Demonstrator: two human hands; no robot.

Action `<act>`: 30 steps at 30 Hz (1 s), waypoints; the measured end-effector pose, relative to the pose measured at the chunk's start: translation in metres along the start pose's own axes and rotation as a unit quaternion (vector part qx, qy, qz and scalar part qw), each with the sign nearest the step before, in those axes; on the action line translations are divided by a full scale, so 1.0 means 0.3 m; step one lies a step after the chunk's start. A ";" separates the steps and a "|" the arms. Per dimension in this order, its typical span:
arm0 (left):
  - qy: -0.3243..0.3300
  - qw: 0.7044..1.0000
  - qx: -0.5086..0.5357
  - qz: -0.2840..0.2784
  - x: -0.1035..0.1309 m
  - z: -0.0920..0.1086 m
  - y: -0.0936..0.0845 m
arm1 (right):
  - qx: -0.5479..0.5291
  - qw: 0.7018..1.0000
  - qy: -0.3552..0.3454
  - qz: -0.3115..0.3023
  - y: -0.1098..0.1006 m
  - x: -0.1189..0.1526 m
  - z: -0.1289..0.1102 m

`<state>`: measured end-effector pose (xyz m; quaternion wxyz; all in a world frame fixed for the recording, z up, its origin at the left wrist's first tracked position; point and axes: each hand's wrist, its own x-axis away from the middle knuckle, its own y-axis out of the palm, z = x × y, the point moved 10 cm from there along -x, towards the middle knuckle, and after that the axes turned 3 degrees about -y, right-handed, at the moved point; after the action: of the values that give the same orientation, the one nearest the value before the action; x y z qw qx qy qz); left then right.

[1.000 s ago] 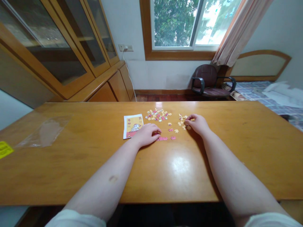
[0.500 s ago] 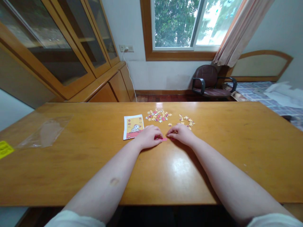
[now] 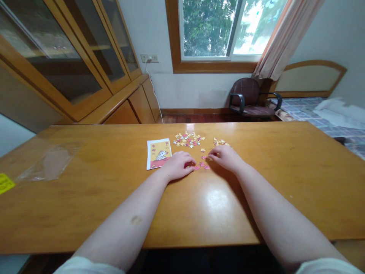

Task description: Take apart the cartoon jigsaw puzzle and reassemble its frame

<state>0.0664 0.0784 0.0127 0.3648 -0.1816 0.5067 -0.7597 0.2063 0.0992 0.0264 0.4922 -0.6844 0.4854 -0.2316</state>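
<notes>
The left hand (image 3: 180,166) rests on the tabletop (image 3: 182,220), fingers loosely curled beside the pink jigsaw pieces (image 3: 202,164), perhaps to steady those nearest its thumb; whether it grips any is hidden. The right hand (image 3: 224,156) has thumb and fingertips nearly together beside the pink ones, a pinch suited to small flat pieces, though I cannot tell if one is caught. A mixed jigsaw pile (image 3: 188,139) and a yellow cluster (image 3: 219,142) lie beyond, apparently sorted by colour. The printed picture sheet (image 3: 157,153) lies face up, presumably for easy viewing.
</notes>
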 end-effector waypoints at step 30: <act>-0.136 0.969 -0.178 -0.106 0.076 0.219 0.160 | 0.010 0.981 -0.195 -0.013 0.081 0.075 -0.134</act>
<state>0.1112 0.0091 -0.0051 0.3092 -0.3983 0.5573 -0.6597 0.1732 0.0600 0.0172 0.5814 -0.7176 0.3689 -0.1045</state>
